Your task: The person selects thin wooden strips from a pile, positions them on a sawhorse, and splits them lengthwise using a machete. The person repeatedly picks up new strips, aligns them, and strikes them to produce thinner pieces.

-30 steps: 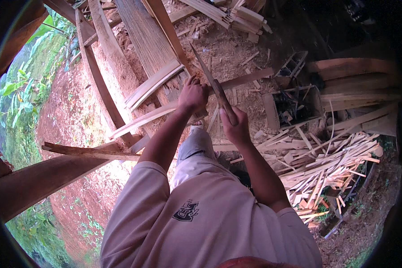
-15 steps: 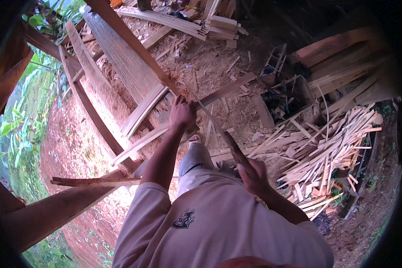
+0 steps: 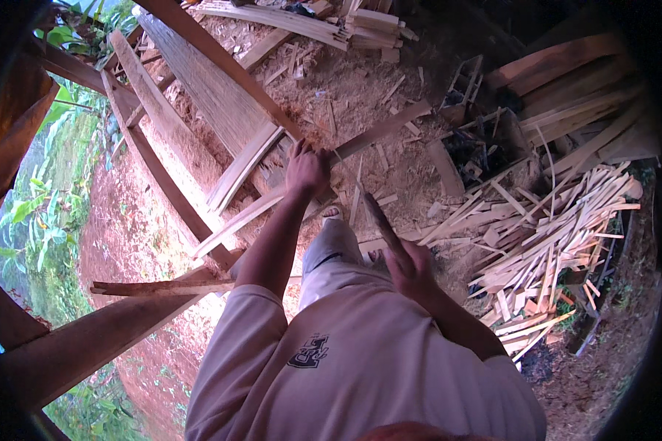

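In front of me my left hand (image 3: 307,170) rests closed over the near end of a long reddish-brown board (image 3: 228,70), its fingers bent on the wood. Lower and to the right, my right hand (image 3: 412,268) is wrapped round the handle end of what looks like a handsaw (image 3: 382,222). The tool's long narrow blade slants up and left, close to the board end and my left hand; its far part is thin and blurred, so contact with the wood cannot be told. A flat plank (image 3: 384,132) extends right from beside my left hand.
A wide grey plank (image 3: 202,88) lies left of the board. Heaped thin offcuts (image 3: 559,235) cover the ground at right. Stacked lumber (image 3: 375,29) stands at the back, near a dark box (image 3: 485,151) of clutter. A thick beam (image 3: 103,353) crosses the lower left.
My right hand has drawn the handsaw back slightly, toward my body, and its far end has pulled away from the board's end. My left hand stays on the board. The whole view has shifted slightly.
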Motion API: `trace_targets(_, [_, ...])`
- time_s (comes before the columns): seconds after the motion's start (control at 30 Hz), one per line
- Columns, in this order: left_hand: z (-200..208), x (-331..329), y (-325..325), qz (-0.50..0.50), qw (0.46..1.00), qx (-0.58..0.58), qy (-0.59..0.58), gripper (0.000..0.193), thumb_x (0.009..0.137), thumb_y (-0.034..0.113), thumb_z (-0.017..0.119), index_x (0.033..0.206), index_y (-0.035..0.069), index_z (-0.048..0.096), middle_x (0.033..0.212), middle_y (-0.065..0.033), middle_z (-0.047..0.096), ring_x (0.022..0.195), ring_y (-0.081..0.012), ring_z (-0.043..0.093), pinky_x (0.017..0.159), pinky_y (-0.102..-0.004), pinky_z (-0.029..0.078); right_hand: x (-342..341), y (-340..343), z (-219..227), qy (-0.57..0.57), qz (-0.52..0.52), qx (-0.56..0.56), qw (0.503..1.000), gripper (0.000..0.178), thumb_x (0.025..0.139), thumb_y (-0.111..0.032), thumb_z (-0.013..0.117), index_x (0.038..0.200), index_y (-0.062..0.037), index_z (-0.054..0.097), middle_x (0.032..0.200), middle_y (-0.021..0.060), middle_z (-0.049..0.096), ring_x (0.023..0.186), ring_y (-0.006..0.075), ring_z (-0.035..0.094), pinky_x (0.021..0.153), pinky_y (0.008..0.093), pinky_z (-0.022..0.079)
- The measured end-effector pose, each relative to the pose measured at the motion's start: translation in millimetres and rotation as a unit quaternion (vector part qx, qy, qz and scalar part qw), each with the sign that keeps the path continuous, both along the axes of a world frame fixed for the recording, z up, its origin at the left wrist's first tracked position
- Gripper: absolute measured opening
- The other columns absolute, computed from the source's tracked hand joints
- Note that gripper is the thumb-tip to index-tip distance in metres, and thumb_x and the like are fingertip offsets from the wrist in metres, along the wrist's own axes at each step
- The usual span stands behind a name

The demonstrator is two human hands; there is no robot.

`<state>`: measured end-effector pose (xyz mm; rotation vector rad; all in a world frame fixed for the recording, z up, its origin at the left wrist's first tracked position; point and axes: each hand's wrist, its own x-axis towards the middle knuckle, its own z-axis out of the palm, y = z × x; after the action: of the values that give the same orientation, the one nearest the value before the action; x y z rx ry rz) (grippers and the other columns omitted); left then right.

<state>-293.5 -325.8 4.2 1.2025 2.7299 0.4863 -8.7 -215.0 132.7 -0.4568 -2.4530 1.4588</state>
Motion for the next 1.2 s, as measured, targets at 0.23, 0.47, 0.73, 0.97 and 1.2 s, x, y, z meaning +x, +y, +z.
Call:
trace_targets(0.23, [-10,-3,-1,-0.035,0.998,0.027,0.045,0.026,0.087,0.018,0.05,0.096,0.002,0.069,0.09,-0.0177,0.071,0.109,-0.0309,0.063,0.123,-0.0467,0.022,18,13,37,-0.012,0.044,0.084,0.995,0.014,0.089,-0.01,0.069,0.095,0.0013,0.062,0.071,0.0161,0.06,0.058,0.037,0.06,0.054,0.0444,0.045])
trace_targets(0.47, [2,0,1,-0.039,0.999,0.002,0.023,0.026,0.089,0.019,0.049,0.097,0.005,0.069,0.084,-0.016,0.07,0.104,-0.0294,0.064,0.124,-0.0476,0.02,-115,7,-34,-0.023,0.009,-0.053,0.998,0.021,0.093,-0.015,0.065,0.081,0.0002,0.058,0.06,0.0117,0.054,0.053,0.0276,0.051,0.054,0.0396,0.041])
trace_targets(0.73, [-19,0,-4,-0.009,0.999,0.026,0.041,0.027,0.09,0.02,0.047,0.097,0.006,0.069,0.084,-0.0161,0.07,0.106,-0.0296,0.063,0.124,-0.0469,0.02,9,7,35,-0.079,-0.005,-0.015,0.997,0.012,0.092,-0.013,0.066,0.092,-0.0012,0.063,0.067,0.0139,0.06,0.059,0.0322,0.063,0.056,0.0412,0.047])
trace_targets(0.97, [-7,2,0,-0.013,0.998,0.055,0.026,0.024,0.088,0.019,0.051,0.093,0.004,0.07,0.085,-0.0167,0.07,0.106,-0.0295,0.063,0.118,-0.0466,0.029,-45,19,-25,0.013,0.046,0.066,0.997,0.013,0.092,-0.012,0.065,0.089,0.0,0.062,0.066,0.0153,0.057,0.057,0.0254,0.062,0.054,0.0376,0.043])
trace_targets(1.2, [-6,-4,-1,-0.012,0.998,0.022,0.055,0.025,0.09,0.022,0.052,0.088,0.006,0.071,0.087,-0.0171,0.071,0.106,-0.0289,0.062,0.118,-0.0452,0.028,-96,4,-31,-0.055,0.013,-0.077,0.995,0.013,0.095,-0.012,0.062,0.092,0.0007,0.062,0.064,0.0076,0.054,0.06,0.0109,0.052,0.054,0.0324,0.041])
